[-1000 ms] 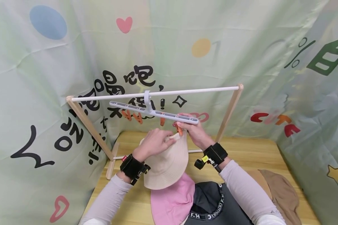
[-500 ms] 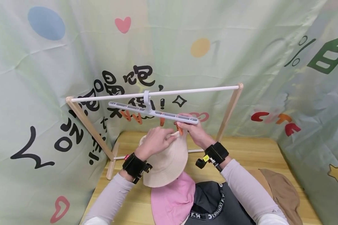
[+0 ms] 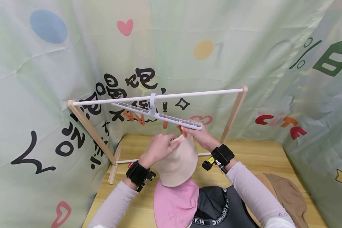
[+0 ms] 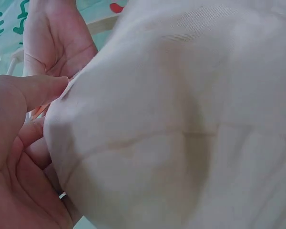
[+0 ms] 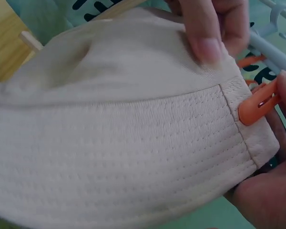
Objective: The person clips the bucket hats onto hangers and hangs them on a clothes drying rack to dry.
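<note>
A cream bucket hat (image 3: 180, 167) hangs beneath the right end of a pale grey clip hanger (image 3: 152, 109). My left hand (image 3: 160, 148) pinches a fold of the hat, thumb on top and fingers beneath, as the left wrist view shows. At the hanger's right end, my right hand (image 3: 201, 135) pinches an orange clip (image 5: 258, 106) whose tip lies over the stitched edge of the hat. Whether the clip bites the fabric I cannot tell. Several other orange clips (image 3: 141, 119) dangle along the hanger.
The hanger hooks over the white rod (image 3: 205, 93) of a wooden-sided rack (image 3: 92, 131). On the wooden table (image 3: 256, 153) lie a pink cap (image 3: 175, 202), a dark grey cap (image 3: 212, 202) with lettered trim and a brown cap (image 3: 288, 196). Printed curtains surround the table.
The hanger has tilted more, with its right end lower and its hook slightly farther right. The hat has shifted to the right with both hands on their holds.
</note>
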Action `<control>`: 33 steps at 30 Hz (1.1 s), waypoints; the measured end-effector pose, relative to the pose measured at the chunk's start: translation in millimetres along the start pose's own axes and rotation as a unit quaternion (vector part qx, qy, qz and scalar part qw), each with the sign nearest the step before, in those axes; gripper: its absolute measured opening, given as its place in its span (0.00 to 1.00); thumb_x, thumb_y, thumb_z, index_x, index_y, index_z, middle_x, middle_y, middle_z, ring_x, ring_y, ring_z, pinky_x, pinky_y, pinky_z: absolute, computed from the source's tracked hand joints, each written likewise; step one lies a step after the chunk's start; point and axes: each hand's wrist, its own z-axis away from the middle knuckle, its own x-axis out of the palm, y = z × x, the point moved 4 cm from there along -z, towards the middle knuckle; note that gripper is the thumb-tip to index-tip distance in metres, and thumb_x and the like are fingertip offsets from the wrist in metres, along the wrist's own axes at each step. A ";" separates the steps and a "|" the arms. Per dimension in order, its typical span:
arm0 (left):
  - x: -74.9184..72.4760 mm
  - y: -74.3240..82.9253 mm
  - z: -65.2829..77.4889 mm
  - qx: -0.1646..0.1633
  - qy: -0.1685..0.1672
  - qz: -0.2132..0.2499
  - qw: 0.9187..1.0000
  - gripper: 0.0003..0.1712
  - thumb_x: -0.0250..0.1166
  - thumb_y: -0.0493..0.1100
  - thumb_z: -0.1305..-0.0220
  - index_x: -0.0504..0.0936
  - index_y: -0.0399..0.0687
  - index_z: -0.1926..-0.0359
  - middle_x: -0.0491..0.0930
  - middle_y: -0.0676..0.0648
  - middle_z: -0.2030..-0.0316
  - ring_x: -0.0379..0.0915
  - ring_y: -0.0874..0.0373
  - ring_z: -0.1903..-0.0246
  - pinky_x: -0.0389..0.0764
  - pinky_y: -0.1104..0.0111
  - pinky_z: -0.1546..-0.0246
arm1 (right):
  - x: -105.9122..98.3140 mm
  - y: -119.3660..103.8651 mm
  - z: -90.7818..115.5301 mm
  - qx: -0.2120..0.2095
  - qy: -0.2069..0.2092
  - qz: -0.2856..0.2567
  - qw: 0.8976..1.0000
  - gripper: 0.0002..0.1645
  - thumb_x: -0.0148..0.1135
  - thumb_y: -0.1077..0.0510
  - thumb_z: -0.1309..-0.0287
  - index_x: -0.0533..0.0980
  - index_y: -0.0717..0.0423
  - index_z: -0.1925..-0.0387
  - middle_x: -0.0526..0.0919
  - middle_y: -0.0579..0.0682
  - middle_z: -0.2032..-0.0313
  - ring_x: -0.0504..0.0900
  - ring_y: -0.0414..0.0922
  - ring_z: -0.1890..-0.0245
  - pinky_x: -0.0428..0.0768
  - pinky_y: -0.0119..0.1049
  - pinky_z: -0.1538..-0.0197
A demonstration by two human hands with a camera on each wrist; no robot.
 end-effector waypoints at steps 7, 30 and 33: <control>4.0 3.2 19.3 -0.025 0.016 0.034 0.999 0.17 0.68 0.51 0.28 0.86 0.44 0.49 0.79 0.53 0.76 0.73 0.61 0.79 0.76 0.66 0.75 | -10.5 -2.0 -5.7 -0.023 -0.005 0.037 0.999 0.14 0.66 0.65 0.31 0.82 0.61 0.46 0.91 0.45 0.60 0.85 0.39 0.53 0.75 0.34 0.38; 33.2 72.4 45.4 -0.049 0.040 0.349 0.935 0.45 0.63 0.50 0.24 0.52 0.45 0.17 0.65 0.39 0.24 0.74 0.49 0.33 0.78 0.60 0.36 | -23.5 2.4 -7.2 -0.010 0.021 -0.030 0.999 0.50 0.61 0.65 0.27 0.42 0.60 0.17 0.75 0.59 0.30 0.83 0.45 0.38 0.74 0.35 0.30; 39.1 81.2 41.2 -0.051 0.031 0.342 0.938 0.48 0.62 0.55 0.23 0.46 0.49 0.15 0.61 0.40 0.22 0.70 0.49 0.30 0.77 0.56 0.34 | -24.3 2.5 -7.9 -0.008 0.023 -0.006 1.000 0.51 0.59 0.60 0.24 0.38 0.58 0.16 0.57 0.61 0.20 0.71 0.50 0.27 0.62 0.41 0.21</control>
